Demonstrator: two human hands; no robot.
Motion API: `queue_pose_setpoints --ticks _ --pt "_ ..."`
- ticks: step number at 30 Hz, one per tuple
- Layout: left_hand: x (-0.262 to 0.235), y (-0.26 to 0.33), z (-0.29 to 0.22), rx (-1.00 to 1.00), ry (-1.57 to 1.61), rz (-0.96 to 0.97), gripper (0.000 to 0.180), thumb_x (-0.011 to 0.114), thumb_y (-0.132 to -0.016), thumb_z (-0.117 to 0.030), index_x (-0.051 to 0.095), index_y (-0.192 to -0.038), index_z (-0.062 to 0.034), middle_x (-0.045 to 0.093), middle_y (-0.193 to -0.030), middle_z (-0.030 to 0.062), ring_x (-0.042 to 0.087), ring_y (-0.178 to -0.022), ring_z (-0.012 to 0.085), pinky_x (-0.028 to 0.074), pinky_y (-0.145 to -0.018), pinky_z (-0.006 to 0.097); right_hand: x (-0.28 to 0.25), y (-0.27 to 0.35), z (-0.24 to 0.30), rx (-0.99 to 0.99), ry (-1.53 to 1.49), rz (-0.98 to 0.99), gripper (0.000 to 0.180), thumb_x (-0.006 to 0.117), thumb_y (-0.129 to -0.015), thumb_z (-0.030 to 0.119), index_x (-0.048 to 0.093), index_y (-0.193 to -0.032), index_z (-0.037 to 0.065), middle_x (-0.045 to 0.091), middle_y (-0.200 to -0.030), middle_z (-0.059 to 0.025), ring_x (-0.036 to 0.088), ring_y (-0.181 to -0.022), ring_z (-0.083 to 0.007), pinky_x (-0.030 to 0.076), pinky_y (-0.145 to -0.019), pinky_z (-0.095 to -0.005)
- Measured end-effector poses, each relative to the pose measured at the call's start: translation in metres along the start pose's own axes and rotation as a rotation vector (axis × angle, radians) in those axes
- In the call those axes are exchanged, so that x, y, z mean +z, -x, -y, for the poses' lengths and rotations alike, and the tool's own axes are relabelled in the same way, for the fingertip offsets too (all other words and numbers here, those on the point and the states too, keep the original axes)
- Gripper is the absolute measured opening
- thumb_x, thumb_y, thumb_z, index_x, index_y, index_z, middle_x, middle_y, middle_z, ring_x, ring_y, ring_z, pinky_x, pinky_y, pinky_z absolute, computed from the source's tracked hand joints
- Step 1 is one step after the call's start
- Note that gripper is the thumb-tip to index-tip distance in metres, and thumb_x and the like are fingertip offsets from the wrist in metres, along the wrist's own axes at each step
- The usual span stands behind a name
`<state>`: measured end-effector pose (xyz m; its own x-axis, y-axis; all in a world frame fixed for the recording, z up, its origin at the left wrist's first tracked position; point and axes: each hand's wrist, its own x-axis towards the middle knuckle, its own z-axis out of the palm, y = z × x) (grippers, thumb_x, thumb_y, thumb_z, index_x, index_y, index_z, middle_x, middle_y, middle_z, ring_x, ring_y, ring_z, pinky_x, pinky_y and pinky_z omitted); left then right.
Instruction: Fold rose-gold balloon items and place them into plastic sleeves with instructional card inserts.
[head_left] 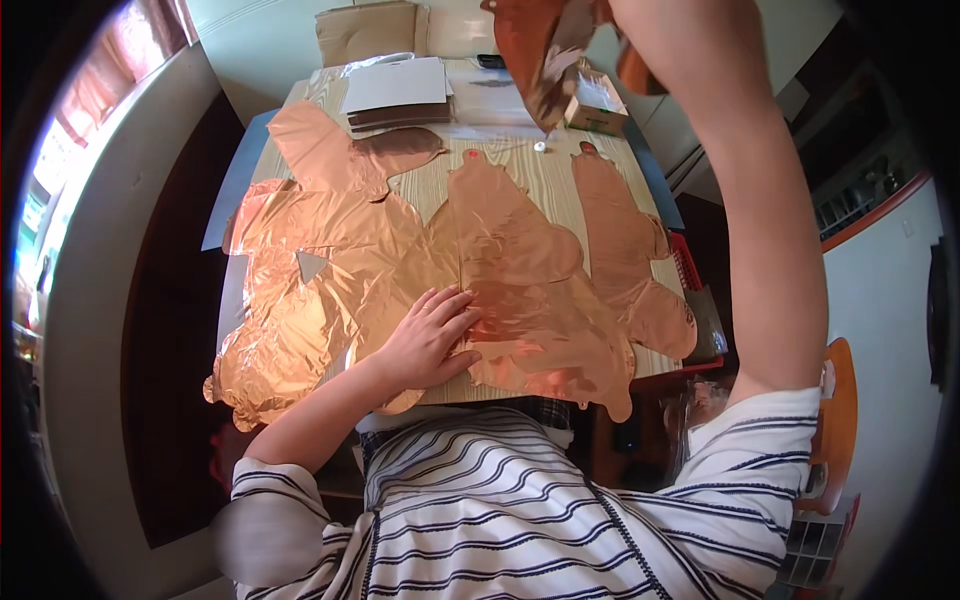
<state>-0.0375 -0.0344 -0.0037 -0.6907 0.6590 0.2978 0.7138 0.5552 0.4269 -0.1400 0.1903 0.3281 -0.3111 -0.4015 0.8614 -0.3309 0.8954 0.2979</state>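
Note:
Several flat, uninflated copper-coloured foil balloons lie spread over the table. My left hand (435,335) rests palm down with fingers spread, at the seam between a large crinkled foil balloon (330,240) on the left and a smoother foil balloon (540,340) in the middle. To the right lies a narrower foil balloon (615,215) with a rounded end. My right forearm (765,220) reaches up past the top edge, so the right hand itself is out of the picture. Beside that wrist hangs another shiny foil piece (540,60), in the air above the table's far side; its upper part is cut off.
At the far edge stand a stack of white sheets and dark boards (398,90), a small open carton (597,105) and a tan cushion (370,33). A small white round piece (540,146) lies on the wood-grain tabletop (520,160). A red basket (686,265) sits by the right edge.

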Motion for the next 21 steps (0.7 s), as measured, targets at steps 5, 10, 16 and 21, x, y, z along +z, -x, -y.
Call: queue_pose_setpoints --ticks 5,10,16,21 --pt "0.003 0.001 0.002 0.046 -0.026 0.007 0.066 0.073 -0.087 -0.039 0.054 -0.141 -0.0059 0.049 -0.148 0.0195 0.042 -0.141 0.0411 0.03 -0.118 0.056 -0.039 0.112 0.03 -0.119 -0.174 0.243 0.012 0.071 -0.083 0.008 0.06 -0.085 0.01 0.059 -0.073 -0.0072 0.061 -0.07 -0.0282 0.048 -0.072 -0.0409" --pt "0.007 -0.005 0.001 0.063 -0.033 -0.015 0.062 0.072 -0.088 -0.042 0.057 -0.136 -0.006 0.05 -0.146 0.0189 0.042 -0.141 0.04 0.03 -0.118 0.056 -0.049 0.232 0.063 -0.195 -0.321 0.515 0.018 0.068 -0.082 0.012 0.064 -0.095 -0.001 0.049 -0.071 -0.0062 0.054 -0.069 -0.0235 0.045 -0.074 -0.0398" --pt "0.004 0.0 0.005 0.087 -0.034 -0.016 0.061 0.074 -0.087 -0.038 0.057 -0.134 -0.0023 0.05 -0.146 0.022 0.042 -0.141 0.0415 0.03 -0.118 0.057 -0.031 0.301 0.086 -0.282 -0.467 0.529 0.019 0.069 -0.082 0.011 0.067 -0.098 0.0 0.058 -0.078 -0.0047 0.057 -0.07 -0.02 0.05 -0.076 -0.037" --pt "-0.001 -0.002 0.006 0.066 -0.008 0.039 0.058 0.074 -0.085 -0.034 0.058 -0.13 -0.0004 0.05 -0.146 0.0217 0.042 -0.141 0.0412 0.029 -0.119 0.056 -0.036 0.316 0.088 -0.286 -0.529 0.512 0.018 0.066 -0.083 0.011 0.067 -0.095 -0.002 0.057 -0.075 -0.0066 0.056 -0.068 -0.0214 0.049 -0.075 -0.0362"
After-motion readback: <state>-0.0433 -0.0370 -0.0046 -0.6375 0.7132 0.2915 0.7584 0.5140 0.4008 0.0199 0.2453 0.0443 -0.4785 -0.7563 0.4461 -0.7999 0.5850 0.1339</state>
